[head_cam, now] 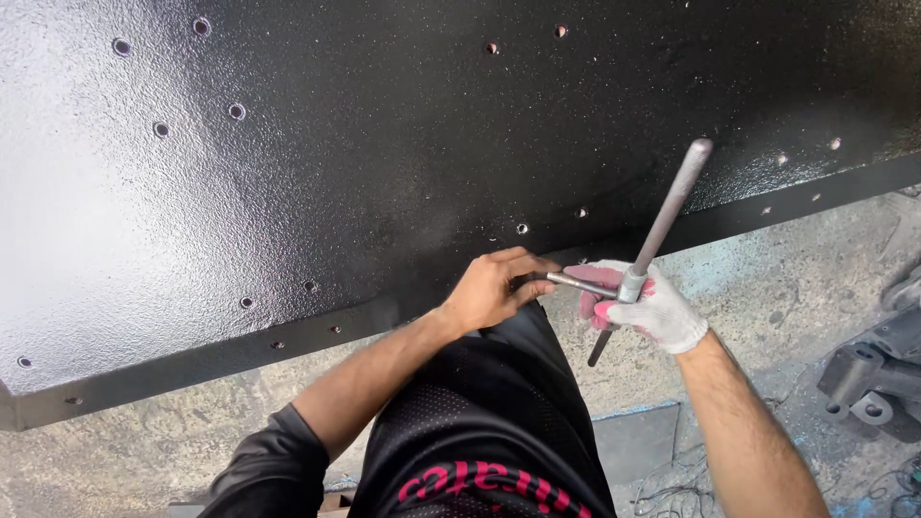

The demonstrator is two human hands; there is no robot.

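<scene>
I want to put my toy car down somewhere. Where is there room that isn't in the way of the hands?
The wide black panel is bare up and left of the left hand, between its rows of small holes. The concrete floor below its edge is bare too. It is crowded where the gloved right hand holds the T-handle wrench, and by the grey metal parts at right.

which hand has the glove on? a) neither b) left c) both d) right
d: the right hand wears a white and pink glove and holds the T-handle wrench, while the left hand is bare on the wrench's shaft by the black panel.
</scene>
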